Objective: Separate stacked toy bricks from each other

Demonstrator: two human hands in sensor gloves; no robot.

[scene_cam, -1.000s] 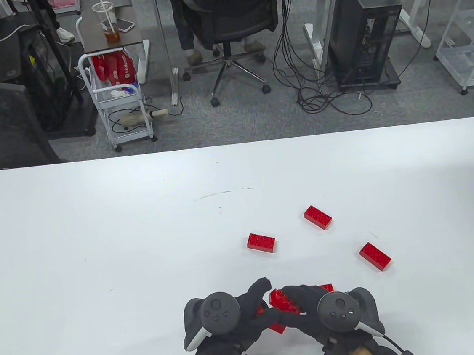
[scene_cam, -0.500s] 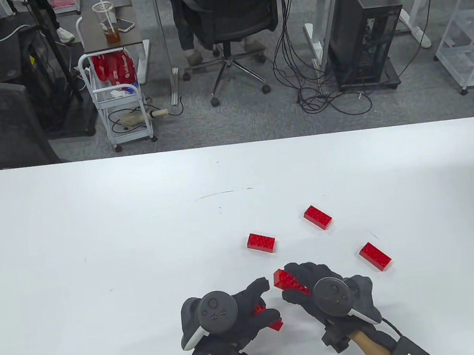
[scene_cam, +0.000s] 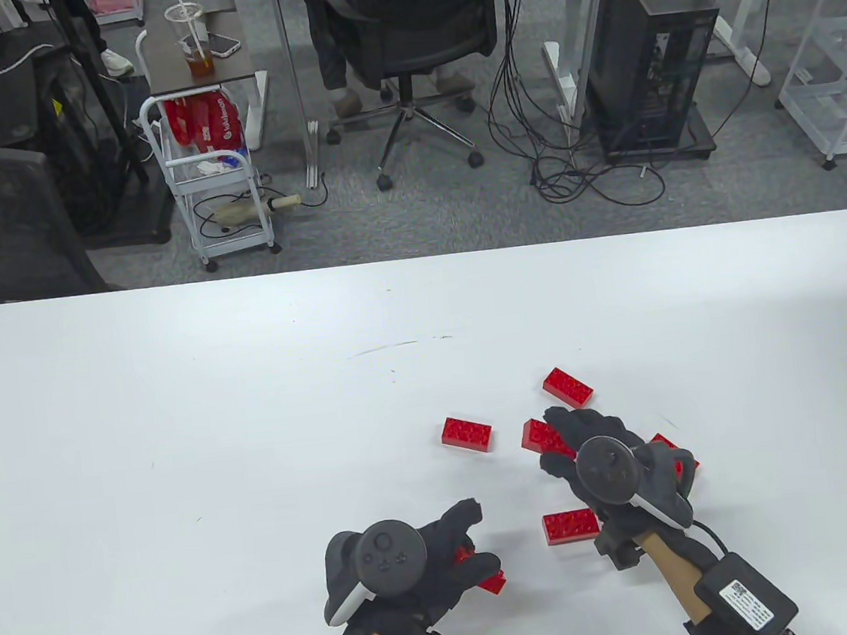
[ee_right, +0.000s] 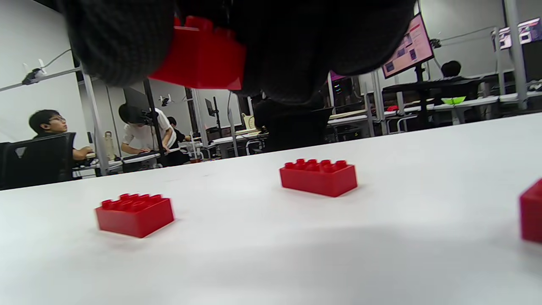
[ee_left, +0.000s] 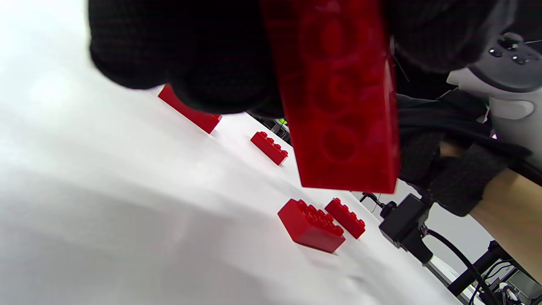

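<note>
My left hand (scene_cam: 479, 546) grips a red brick (scene_cam: 491, 581) near the table's front edge. In the left wrist view that brick (ee_left: 338, 106) hangs from my gloved fingers (ee_left: 190, 51) with its hollow underside showing. My right hand (scene_cam: 548, 442) holds another red brick (scene_cam: 540, 434) above the table, farther back and to the right. In the right wrist view this brick (ee_right: 203, 59) is pinched between my fingers (ee_right: 118, 38). The two held bricks are well apart.
Loose red bricks lie on the white table (scene_cam: 178, 434): one at centre (scene_cam: 467, 434), one farther back (scene_cam: 568, 388), one near my right wrist (scene_cam: 571, 525), and one partly hidden under my right hand (scene_cam: 687, 462). Office chairs and carts stand beyond the far edge.
The brick in my right hand came off the one in my left hand. My right hand carried it back and to the right. My left hand stayed put.
</note>
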